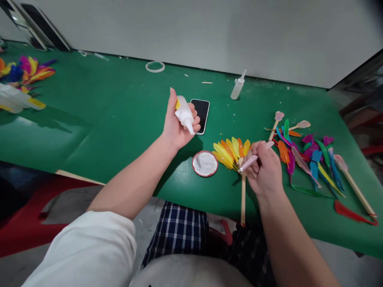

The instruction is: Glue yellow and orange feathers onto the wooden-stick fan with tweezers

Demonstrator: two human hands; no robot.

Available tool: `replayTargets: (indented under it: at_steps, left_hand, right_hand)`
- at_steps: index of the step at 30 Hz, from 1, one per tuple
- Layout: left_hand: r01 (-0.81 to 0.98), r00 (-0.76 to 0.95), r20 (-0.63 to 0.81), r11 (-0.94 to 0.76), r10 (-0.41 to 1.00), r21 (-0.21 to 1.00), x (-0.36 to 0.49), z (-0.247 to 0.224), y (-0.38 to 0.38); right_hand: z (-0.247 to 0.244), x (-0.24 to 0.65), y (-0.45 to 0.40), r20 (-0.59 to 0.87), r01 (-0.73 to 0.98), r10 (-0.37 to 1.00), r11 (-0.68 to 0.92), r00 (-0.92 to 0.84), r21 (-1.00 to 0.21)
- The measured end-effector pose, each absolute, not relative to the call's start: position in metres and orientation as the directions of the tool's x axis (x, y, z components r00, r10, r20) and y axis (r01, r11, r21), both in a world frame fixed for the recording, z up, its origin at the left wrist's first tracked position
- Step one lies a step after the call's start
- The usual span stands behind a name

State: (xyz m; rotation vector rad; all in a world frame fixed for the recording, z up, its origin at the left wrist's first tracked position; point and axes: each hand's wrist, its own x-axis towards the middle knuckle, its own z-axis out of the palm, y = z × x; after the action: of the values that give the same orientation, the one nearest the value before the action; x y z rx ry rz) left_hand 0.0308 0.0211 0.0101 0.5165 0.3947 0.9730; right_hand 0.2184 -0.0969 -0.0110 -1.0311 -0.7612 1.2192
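Observation:
My left hand (176, 127) is closed around a white glue bottle (184, 114), its nozzle tilted down toward me. My right hand (265, 169) grips pink tweezers (249, 162) whose metal tip is over the base of a feather fan. That fan of yellow and orange feathers (226, 153) spreads from the head of a wooden stick (243, 199), which lies toward the table's front edge; my right fingers partly hide it. Just left of the fan is a round red-rimmed lid (205, 163) with whitish residue inside.
A phone (201, 115) lies behind my left hand on the green table (125, 103). Farther back are a small nozzle bottle (238, 87) and a clear ring (154, 67). Loose coloured feathers (315, 159) and wooden sticks (356, 185) lie at right, more feathers (36, 69) at far left.

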Motion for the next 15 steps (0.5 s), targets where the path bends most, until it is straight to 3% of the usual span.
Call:
replayTargets:
  at_steps: [3,8,15]
  left_hand:
    - [-0.67,0.491,-0.114,0.458,0.864,0.585,0.031,0.012,0.02]
    - [-0.674,0.461,-0.129,0.442,0.878,0.592,0.031,0.015,0.019]
    - [-0.671,0.426,-0.134,0.412,0.895,0.617,0.032,0.013,0.019]
  right_hand:
    - [-0.016,0.216,-0.098,-0.034,-0.278,0.98,0.022,0.195,-0.96]
    - [-0.024,0.206,-0.101,0.032,0.042,0.988,0.026,0.15,-0.999]
    - [-0.028,0.196,-0.101,0.217,0.383,0.973,0.173,0.074,-0.907]
